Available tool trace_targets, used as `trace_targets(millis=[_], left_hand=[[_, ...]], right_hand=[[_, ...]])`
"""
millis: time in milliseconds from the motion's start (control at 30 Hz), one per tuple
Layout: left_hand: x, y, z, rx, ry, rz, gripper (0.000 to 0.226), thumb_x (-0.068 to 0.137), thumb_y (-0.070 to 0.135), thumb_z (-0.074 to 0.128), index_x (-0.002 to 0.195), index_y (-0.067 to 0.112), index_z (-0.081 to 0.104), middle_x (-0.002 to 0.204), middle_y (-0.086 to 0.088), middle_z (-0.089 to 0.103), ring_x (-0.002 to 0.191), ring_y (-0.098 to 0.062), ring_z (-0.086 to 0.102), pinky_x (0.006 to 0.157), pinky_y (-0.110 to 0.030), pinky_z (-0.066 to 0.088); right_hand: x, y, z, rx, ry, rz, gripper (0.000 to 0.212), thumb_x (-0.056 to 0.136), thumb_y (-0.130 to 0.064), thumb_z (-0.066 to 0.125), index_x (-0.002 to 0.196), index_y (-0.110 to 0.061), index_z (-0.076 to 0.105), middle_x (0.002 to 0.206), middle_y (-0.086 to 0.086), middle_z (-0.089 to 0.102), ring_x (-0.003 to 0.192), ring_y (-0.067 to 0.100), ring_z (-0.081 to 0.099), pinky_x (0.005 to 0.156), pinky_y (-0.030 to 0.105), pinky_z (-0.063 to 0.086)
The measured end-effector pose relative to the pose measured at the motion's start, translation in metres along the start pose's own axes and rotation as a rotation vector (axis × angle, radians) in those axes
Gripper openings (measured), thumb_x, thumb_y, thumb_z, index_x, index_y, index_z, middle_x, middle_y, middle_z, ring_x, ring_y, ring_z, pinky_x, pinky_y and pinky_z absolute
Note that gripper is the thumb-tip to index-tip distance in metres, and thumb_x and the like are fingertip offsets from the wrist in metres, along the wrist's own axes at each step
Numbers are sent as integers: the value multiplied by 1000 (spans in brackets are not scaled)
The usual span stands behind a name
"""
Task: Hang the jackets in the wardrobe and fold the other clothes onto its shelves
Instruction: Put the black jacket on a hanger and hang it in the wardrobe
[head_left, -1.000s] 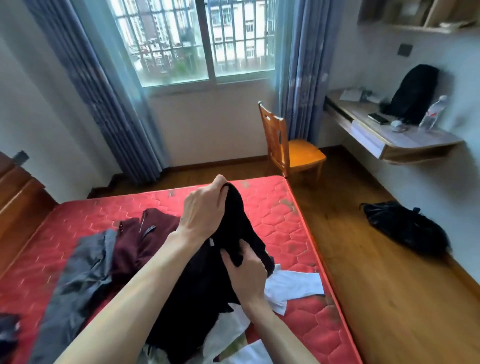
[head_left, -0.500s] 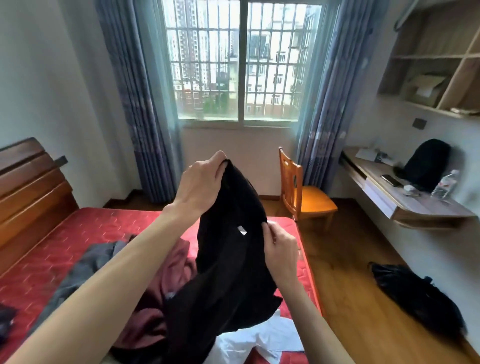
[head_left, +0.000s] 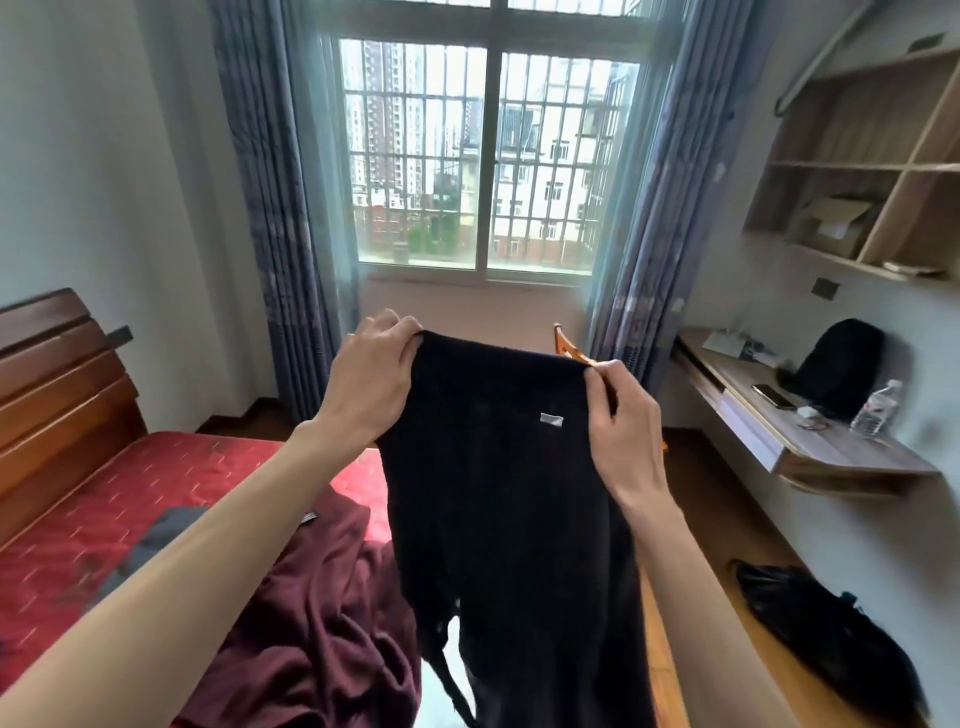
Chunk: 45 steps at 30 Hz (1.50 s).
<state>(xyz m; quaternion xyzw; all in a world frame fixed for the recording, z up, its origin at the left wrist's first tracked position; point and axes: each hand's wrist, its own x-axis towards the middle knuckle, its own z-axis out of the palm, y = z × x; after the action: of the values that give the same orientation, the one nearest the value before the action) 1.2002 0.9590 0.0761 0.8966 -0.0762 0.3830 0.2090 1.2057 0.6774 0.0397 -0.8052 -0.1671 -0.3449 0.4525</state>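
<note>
Left hand: the left hand (head_left: 371, 382) pinches one top corner of the black garment (head_left: 511, 499), fingers curled over the edge.
Right hand: the right hand (head_left: 621, 423) pinches the opposite top corner, thumb and fingers closed on the cloth.
Garment in hand: held up in the air in front of the person, top edge stretched level between the two hands, the rest hanging straight down; a small pale label shows near the right hand. It splits into two hanging parts lower down, so it looks like trousers, though I cannot be sure.
Where it hangs: above the right edge of the bed (head_left: 171, 483), clear of the mattress.
Other clothes: a maroon garment (head_left: 322, 613) lies crumpled on the bed near its right edge; a grey garment (head_left: 156, 540) lies beyond it toward the middle; something white shows under the black cloth at the bottom.
Wardrobe: not in view.
Progress: early, by my reading. Nothing visible is folded or hung.
Left to do: fold this piece, shelve it, then deal with the clothes on the bed.
</note>
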Motion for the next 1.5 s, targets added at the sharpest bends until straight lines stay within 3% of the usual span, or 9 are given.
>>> trace_targets(millis=[133, 233, 400, 567, 733, 967, 1233, 1333, 1500], left_hand=[[-11, 4, 1, -86, -39, -15, 23, 112, 29, 39, 100, 14, 52, 80, 0, 58, 73, -33, 58, 65, -42, 41], [-17, -3, -12, 131, -95, 249, 36, 110, 44, 35, 95, 14, 47, 69, -1, 59, 61, -38, 59, 58, -36, 33], [-22, -21, -34, 243, -336, 450, 54, 97, 72, 40, 108, 19, 45, 75, 1, 66, 63, -32, 62, 58, -39, 49], [-47, -39, -26, 271, -339, 521, 39, 108, 55, 30, 108, 23, 52, 89, 5, 61, 71, -27, 66, 57, -38, 49], [-68, -48, -6, 234, -314, 324, 16, 104, 15, 55, 89, 13, 60, 95, 0, 54, 85, -25, 58, 76, -46, 53], [-102, -35, 2, -367, -431, -296, 22, 108, 13, 39, 96, 27, 51, 72, -2, 67, 66, -18, 64, 69, -48, 51], [-110, -54, -25, -223, -449, -53, 38, 86, 66, 68, 90, 29, 69, 75, 14, 72, 71, -4, 69, 65, -32, 54], [-110, -65, -34, -59, -371, 46, 38, 97, 61, 54, 96, 28, 74, 79, 13, 73, 73, -10, 70, 64, -34, 50], [-108, -57, -58, -16, -275, 22, 30, 102, 44, 54, 93, 20, 69, 87, 4, 73, 83, -26, 70, 68, -40, 51]], right_hand=[[18, 7, -25, -204, -73, -193, 18, 108, -29, 54, 99, -17, 65, 90, -6, 67, 76, 16, 63, 65, 42, 51], [27, 14, -46, -349, -133, -324, 22, 106, -35, 52, 100, -20, 68, 96, -9, 71, 81, 22, 69, 63, 42, 54], [26, 8, -47, -440, -217, -391, 28, 105, -40, 50, 98, -21, 70, 96, -11, 72, 83, 20, 70, 60, 31, 46], [14, -13, -29, -446, -192, -388, 18, 104, -34, 59, 97, -22, 70, 96, -13, 72, 84, 17, 69, 60, 27, 38], [6, -30, -15, -400, -270, -371, 14, 102, -31, 63, 94, -22, 71, 88, -14, 72, 81, 13, 67, 59, 25, 36], [5, -42, 0, -408, -340, -360, 16, 102, -31, 61, 93, -21, 70, 81, -13, 69, 76, 14, 66, 57, 24, 37], [7, -45, 19, -436, -442, -392, 19, 104, -35, 57, 96, -21, 68, 81, -8, 71, 70, 15, 66, 61, 33, 51], [2, -43, 29, -389, -483, -407, 26, 105, -44, 50, 98, -22, 61, 79, -6, 69, 70, 18, 67, 63, 40, 56], [-15, -30, 39, -320, -590, -522, 59, 91, -77, 50, 93, -18, 48, 71, -8, 57, 57, 14, 55, 53, 25, 41]])
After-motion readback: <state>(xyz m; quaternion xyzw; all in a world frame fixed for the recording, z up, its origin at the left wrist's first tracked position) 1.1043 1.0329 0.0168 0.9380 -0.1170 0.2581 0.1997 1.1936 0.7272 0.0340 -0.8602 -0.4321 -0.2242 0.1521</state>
